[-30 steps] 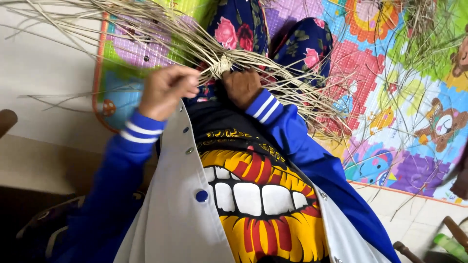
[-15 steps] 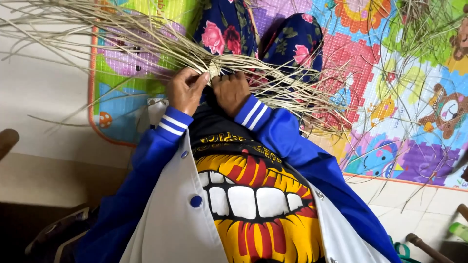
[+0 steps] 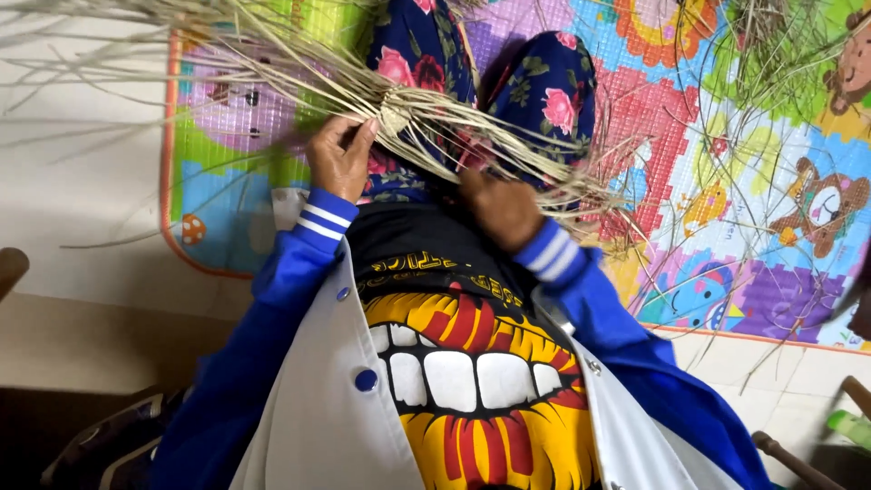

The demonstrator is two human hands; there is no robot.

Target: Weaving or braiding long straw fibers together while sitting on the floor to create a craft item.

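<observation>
A bundle of long pale dried straw strands [image 3: 426,122] lies across my lap, gathered at a woven knot [image 3: 396,116] near its middle. My left hand [image 3: 338,156] grips the strands just left of that knot, fingers curled on them. My right hand [image 3: 501,207] sits lower and to the right, closed on strands that fan out toward the right. Both arms wear blue sleeves with white-striped cuffs. My legs, in dark blue floral trousers [image 3: 544,95], stretch out under the bundle.
A colourful foam play mat [image 3: 744,227] covers the floor ahead, with loose straw strands [image 3: 771,54] scattered over its right side. Pale tile floor [image 3: 82,154] lies to the left. A wooden piece [image 3: 11,268] shows at the left edge, another at the lower right.
My hands have moved apart: the left stays by the knot, the right has dropped lower and rightward along the strands. The view shifted slightly.
</observation>
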